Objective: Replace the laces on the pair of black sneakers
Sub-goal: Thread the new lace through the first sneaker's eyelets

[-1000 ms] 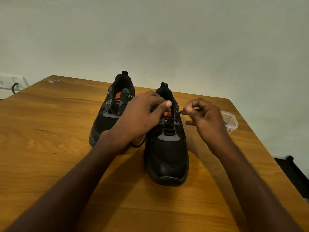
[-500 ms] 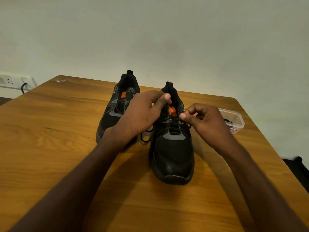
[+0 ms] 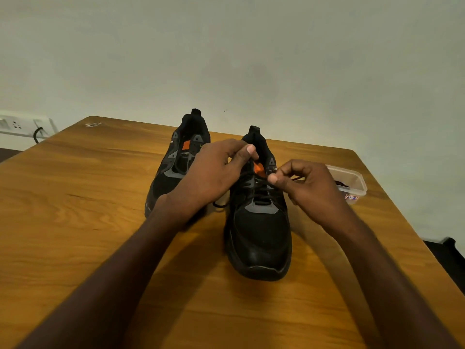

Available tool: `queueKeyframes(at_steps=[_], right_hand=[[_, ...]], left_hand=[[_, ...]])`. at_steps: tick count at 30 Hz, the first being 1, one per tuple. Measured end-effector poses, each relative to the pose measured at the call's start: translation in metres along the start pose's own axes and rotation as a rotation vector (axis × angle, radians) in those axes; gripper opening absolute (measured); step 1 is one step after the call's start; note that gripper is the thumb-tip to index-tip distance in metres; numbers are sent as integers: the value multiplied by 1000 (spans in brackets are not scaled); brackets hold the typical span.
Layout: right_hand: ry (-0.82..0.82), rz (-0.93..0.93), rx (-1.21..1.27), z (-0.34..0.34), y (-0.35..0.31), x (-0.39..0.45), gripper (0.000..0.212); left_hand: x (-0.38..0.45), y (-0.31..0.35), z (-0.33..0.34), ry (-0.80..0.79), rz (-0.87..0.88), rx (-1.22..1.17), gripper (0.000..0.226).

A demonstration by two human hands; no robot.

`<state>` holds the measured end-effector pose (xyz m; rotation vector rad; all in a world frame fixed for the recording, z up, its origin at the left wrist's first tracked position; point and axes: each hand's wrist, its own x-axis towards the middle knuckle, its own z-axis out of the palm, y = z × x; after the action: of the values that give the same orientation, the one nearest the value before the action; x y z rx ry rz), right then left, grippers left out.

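Observation:
Two black sneakers with grey trim and orange tongue patches stand on the wooden table (image 3: 75, 222), toes toward me. The right sneaker (image 3: 259, 235) is nearer; the left sneaker (image 3: 173, 172) sits behind my left hand. My left hand (image 3: 214, 175) is curled over the right sneaker's collar, its thumb and fingers pinching at the tongue top where a black lace (image 3: 259, 187) runs. My right hand (image 3: 307, 187) pinches the other lace end at the shoe's upper right eyelets. A loop of lace (image 3: 221, 204) lies on the table between the shoes.
A small clear plastic tub (image 3: 352, 182) with something dark inside stands at the table's right edge, just behind my right hand. A wall socket strip with a black cable (image 3: 37, 133) is at the far left. The wall stands behind the table.
My right hand has moved in from beside the shoe to its upper eyelets, still pinching the lace. My left hand has shifted up toward the tongue top.

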<state>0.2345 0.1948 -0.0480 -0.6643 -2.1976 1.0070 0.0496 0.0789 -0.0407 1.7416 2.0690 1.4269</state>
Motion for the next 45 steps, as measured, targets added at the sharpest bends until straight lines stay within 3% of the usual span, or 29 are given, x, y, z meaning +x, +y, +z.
queueKeyframes(at_steps=[2,5,7,9,12,14,16,19,21,23,26,28,32,35,37,41,45], right_hand=[[235,44,89,-4,6,2,11],[766,155,241,-16,14,7,12],[849,85,178,-20,20,7,12],[681,-6,108,-19,16,5,21],[189,-2,41,-9,0,0,16],[0,-9,-6,-4,1,-1,12],[124,4,42,-3,4,1,8],[582,106,177,-12,11,4,9],[680,82,131,-17,16,4,15],[561,-14,65,-18,17,4,15],[141,-5,28,-15,8,2,12],[-6,-4,-26,-9,7,2,4],[227,39,112,-12,13,3,4],[212,55,159,-18,15,3,12],[189,14,108,-17,14,2,13],[154,-102,-223,-11,14,2,6],[323,-55,-238,-8,17,4,6]], left_hand=[[0,0,0,-3,-8,1,32],[0,0,0,-15,-11,-13,32],[0,0,0,-14,-1,-4,32],[0,-1,1,-13,0,-6,32],[0,-1,0,-15,-11,-14,32],[1,0,-1,-20,-10,-16,33],[1,0,-2,-21,-2,-7,33],[0,0,-2,-24,1,-3,32],[0,-1,-2,-31,2,-9,32],[0,-1,-2,-31,6,-3,32],[0,0,-1,-34,8,-1,32],[0,0,-2,-34,12,10,32],[0,-1,-3,-38,27,27,29],[1,-2,-4,-38,50,63,25],[1,-1,-4,-41,40,96,25],[-1,3,-6,-111,27,72,23],[-2,3,-11,-187,-14,35,21]])
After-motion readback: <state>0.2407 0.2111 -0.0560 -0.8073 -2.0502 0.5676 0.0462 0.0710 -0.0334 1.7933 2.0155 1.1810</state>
